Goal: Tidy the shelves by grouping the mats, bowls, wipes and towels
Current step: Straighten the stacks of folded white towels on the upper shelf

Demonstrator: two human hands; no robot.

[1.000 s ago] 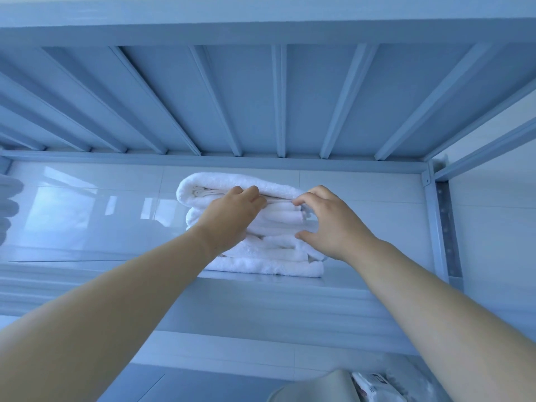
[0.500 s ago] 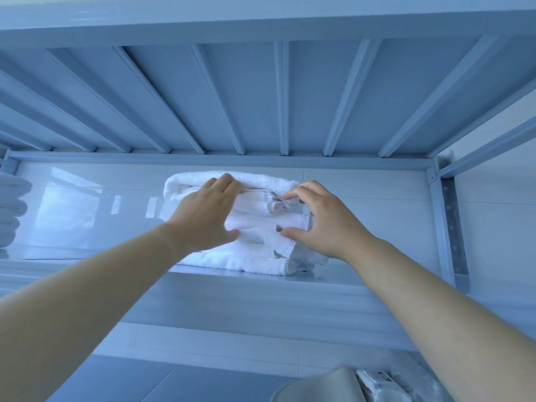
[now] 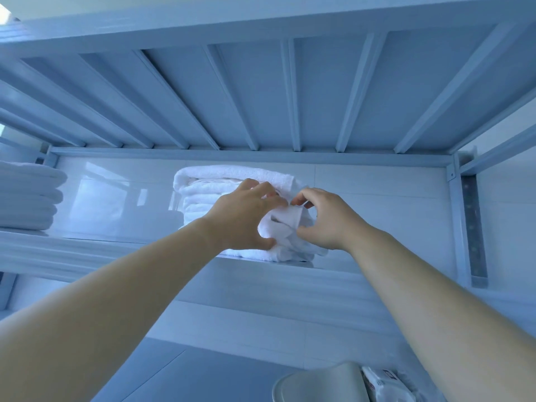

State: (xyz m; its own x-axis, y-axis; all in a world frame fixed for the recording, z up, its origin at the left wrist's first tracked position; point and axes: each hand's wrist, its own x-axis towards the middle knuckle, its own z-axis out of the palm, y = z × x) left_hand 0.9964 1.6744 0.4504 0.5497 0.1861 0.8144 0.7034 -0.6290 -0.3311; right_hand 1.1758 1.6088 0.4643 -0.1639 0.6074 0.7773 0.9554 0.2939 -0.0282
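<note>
A stack of folded white towels [image 3: 220, 181] sits on the upper shelf [image 3: 87, 250], near its middle. My left hand [image 3: 243, 216] grips the front right part of the stack, thumb under a bunched fold. My right hand [image 3: 327, 219] pinches the same loose towel fold [image 3: 282, 221] from the right, fingers curled round it. A second stack of white towels [image 3: 26, 195] lies at the shelf's far left.
The ribbed underside of the shelf above [image 3: 261, 91] hangs close over the towels. A metal upright [image 3: 472, 230] bounds the shelf on the right. On the level below, at bottom right, stand a pale bowl [image 3: 322, 384] and a wipes pack [image 3: 383, 384].
Both hands have closed in on the stack's front right corner and bunched a loose fold between them. The view has shifted, bringing the left towel stack further into sight.
</note>
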